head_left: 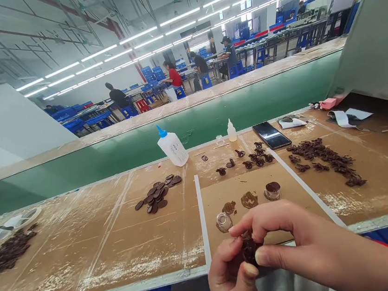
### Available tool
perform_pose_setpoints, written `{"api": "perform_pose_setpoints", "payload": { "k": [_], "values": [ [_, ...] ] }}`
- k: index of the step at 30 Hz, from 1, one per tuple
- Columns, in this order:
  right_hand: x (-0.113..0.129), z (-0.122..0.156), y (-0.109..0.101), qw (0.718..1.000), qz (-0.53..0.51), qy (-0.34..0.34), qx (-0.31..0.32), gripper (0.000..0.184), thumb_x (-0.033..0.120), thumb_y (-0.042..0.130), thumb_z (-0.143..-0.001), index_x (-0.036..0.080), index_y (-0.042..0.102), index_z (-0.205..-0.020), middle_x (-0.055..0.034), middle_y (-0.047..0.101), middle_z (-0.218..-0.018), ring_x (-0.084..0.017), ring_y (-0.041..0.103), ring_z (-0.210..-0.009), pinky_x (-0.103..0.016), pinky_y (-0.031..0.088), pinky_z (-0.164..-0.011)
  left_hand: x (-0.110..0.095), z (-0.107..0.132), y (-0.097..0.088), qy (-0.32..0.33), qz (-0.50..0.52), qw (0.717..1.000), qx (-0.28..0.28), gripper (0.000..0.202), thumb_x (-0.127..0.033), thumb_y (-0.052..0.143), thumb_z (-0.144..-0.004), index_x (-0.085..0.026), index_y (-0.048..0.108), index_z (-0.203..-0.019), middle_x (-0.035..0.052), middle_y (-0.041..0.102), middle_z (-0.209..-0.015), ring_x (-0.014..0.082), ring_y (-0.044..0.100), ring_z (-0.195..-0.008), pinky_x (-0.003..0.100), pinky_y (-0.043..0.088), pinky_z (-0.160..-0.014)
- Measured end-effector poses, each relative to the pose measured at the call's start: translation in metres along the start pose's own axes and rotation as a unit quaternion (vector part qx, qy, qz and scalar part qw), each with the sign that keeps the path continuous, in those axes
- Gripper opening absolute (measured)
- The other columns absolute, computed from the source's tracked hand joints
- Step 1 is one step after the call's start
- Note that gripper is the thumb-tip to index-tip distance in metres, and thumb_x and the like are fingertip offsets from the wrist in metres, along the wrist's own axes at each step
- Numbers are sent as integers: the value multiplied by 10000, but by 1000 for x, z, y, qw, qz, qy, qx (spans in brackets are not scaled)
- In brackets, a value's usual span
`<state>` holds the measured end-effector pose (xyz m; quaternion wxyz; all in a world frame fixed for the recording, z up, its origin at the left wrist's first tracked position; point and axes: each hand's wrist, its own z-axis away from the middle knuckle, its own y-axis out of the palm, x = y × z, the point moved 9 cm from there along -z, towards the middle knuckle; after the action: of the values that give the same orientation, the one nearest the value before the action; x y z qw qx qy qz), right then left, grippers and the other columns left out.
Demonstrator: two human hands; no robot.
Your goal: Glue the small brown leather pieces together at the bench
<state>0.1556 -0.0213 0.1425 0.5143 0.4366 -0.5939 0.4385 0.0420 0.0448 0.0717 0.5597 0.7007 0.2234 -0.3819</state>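
Between my two hands, near the table's front edge, is a small dark brown plastic piece [249, 251], partly covered by fingers. My left hand [229, 274] pinches it from the left and below. My right hand [295, 234] closes on it from the right with thumb and fingers. Just beyond, a cardboard sheet [220, 191] carries a clear round cap [223, 222], wet brown smears and a cap topped with a dark disc [272, 190]. Several assembled brown pieces [259, 157] stand behind. To the left lies a pile of dark oval discs [156, 195].
A white bottle with a blue tip [173, 148], a small dropper bottle [231, 132] and a phone [272, 135] line the back edge. Brown figure parts lie in a right-hand pile [324, 156] and a left-hand pile [8, 250]. People sit at far benches.
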Motion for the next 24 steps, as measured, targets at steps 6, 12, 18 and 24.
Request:
{"api": "perform_pose_setpoints", "payload": {
  "k": [6, 12, 18, 24],
  "values": [
    [6, 4, 2, 999, 27, -24, 0, 69, 262, 663, -894, 246, 704, -842, -10, 669, -1194, -244, 569, -1175, -323, 442, -1010, -11, -5, 1, 66, -19, 992, 105, 249, -395, 884, -671, -275, 798, -872, -12, 763, -806, 152, 724, -763, 208, 591, -727],
    [12, 11, 1, 998, 58, -37, -11, 61, 275, 664, -893, 257, 703, -851, -11, 675, -1184, -237, 589, -1154, -315, 463, -1015, -22, -5, 2, 139, -61, 964, 218, 274, -333, 819, -771, -281, 773, -1036, 28, 751, -872, 156, 692, -744, 242, 593, -702],
    [15, 16, 0, 992, 98, -70, -27, 74, 313, 674, -926, 273, 735, -920, -24, 679, -1177, -234, 610, -1137, -307, 503, -997, -28, -3, 2, 164, -76, 958, 223, 290, -338, 825, -759, -262, 773, -1034, 34, 735, -855, 155, 679, -719, 220, 577, -649],
    [-10, 24, -5, 982, 160, -87, -40, 120, 442, 735, -923, 329, 773, -939, -17, 669, -1219, -285, 624, -1135, -318, 547, -965, -15, 7, 1, 169, -19, 975, 145, 243, -416, 844, -721, -275, 798, -914, 24, 717, -717, 137, 666, -615, 204, 548, -584]
  ]
}}
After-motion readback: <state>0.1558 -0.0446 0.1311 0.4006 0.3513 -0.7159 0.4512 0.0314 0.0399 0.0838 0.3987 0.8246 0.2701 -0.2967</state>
